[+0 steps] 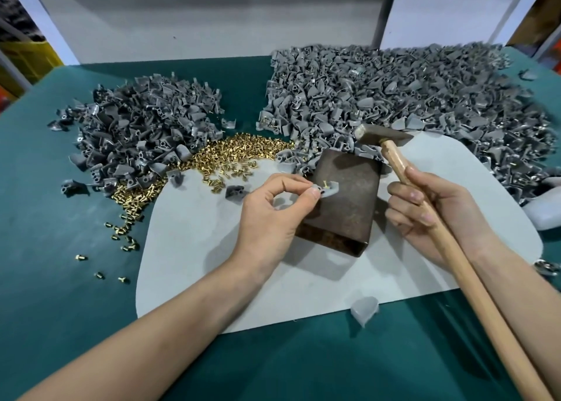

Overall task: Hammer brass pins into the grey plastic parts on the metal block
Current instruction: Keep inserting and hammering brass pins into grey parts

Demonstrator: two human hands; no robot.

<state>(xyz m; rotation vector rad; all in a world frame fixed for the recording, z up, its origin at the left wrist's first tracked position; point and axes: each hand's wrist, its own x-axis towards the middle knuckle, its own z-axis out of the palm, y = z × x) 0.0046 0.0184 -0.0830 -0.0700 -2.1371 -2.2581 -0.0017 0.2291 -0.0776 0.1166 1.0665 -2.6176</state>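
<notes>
A rusty brown metal block [346, 200] lies on a pale grey mat [212, 264] in the middle of the green table. My left hand [273, 215] pinches a small grey plastic part [329, 189] against the block's left edge; a brass pin [324, 183] stands up in it. My right hand [425, 212] grips the wooden handle of a hammer [381, 135], whose metal head hovers above and beyond the block's far right corner. Loose brass pins [230, 153] are heaped to the left of the block.
A heap of grey plastic parts [139, 133] lies at the back left, and a larger heap [409, 97] spreads across the back right. Stray pins [121, 233] dot the green table at left. One pale part [364, 309] rests at the mat's near edge.
</notes>
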